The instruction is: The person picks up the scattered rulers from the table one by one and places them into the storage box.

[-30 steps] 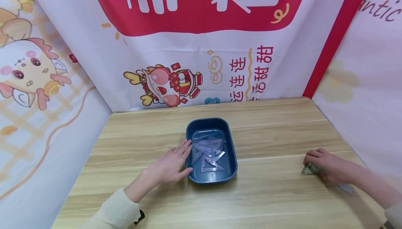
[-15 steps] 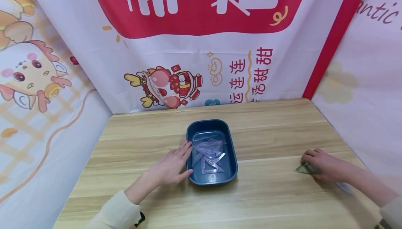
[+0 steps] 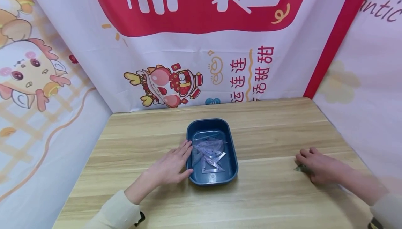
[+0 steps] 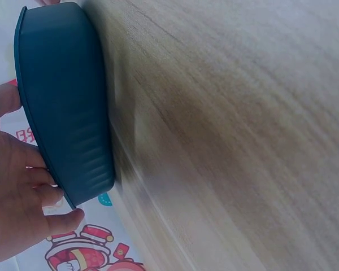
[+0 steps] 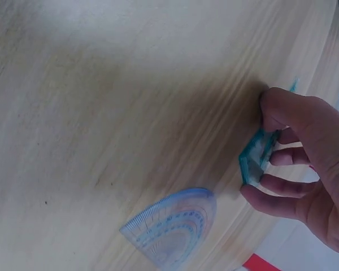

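Note:
A dark blue plastic box [image 3: 231,152] stands on the table, with clear set squares [image 3: 213,167] and a protractor-like piece overlapping inside it. My left hand [image 3: 169,166] rests on the box's left rim with its fingers spread; in the left wrist view the fingertips touch the edge of the box [image 4: 65,101]. Out to the right, my right hand [image 3: 323,166] pinches a greenish see-through set square [image 5: 254,158] between thumb and fingers, low over the table. Most of it is hidden by the hand in the head view. A clear protractor [image 5: 175,228] lies on the table close to that hand.
The wood-grain table [image 3: 267,131] runs back to a printed cloth [image 3: 176,47]. Cloth walls [image 3: 370,117] also stand along its left and right sides. In the head view my right forearm covers most of the protractor.
My right hand has slid slightly left with the green set square, which has turned and now shows less of its face. My left hand and the box have stayed in place.

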`<state>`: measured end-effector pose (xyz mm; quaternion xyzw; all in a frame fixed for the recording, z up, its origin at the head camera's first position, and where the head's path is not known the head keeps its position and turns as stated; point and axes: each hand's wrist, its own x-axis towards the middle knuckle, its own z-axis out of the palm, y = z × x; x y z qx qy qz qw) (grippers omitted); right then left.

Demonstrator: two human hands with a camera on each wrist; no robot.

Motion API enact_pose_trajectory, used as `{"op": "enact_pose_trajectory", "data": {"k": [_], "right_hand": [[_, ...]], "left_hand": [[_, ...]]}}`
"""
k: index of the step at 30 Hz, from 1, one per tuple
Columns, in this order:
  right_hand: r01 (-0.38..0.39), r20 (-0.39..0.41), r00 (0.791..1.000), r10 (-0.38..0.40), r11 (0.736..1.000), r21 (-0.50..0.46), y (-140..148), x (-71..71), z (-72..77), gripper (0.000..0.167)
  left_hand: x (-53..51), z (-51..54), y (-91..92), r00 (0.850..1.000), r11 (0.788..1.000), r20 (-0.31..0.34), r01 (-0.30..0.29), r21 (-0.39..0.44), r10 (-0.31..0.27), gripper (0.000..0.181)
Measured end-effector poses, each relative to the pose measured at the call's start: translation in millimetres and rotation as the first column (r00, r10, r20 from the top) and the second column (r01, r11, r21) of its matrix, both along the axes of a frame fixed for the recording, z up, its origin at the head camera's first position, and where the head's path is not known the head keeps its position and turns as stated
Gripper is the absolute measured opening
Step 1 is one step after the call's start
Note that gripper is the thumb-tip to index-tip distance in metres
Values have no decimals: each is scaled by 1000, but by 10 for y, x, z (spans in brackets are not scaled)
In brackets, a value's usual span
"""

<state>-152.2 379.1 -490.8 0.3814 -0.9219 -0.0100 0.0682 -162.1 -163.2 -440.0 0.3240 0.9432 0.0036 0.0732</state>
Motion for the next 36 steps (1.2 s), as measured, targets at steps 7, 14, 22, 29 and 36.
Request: {"op": "enact_pose_trajectory", "data": {"k": [7, 14, 22, 29, 36], "right_hand": [[-3, -40, 999, 2, 1000, -14, -11, -4, 0, 62], [52, 16, 999, -52, 999, 16, -30, -10, 21, 61], [89, 45, 995, -88, 996, -12, -14, -26, 43, 61], [119, 59, 991, -119, 993, 0, 18, -71, 79, 52], [110, 149, 983, -105, 994, -25, 7, -119, 151, 33]], "left_hand": [[-2, 3, -10, 1000, 1000, -8, 8, 2, -8, 83], [-11, 4, -9, 1000, 1000, -10, 13, -13, -13, 82], [-10, -6, -8, 1000, 1000, -12, 9, -17, -9, 82], [-13, -6, -3, 1000, 1000, -5, 5, -24, -5, 83], [-22, 1, 5, 1000, 1000, 1, 3, -21, -3, 82]]}}
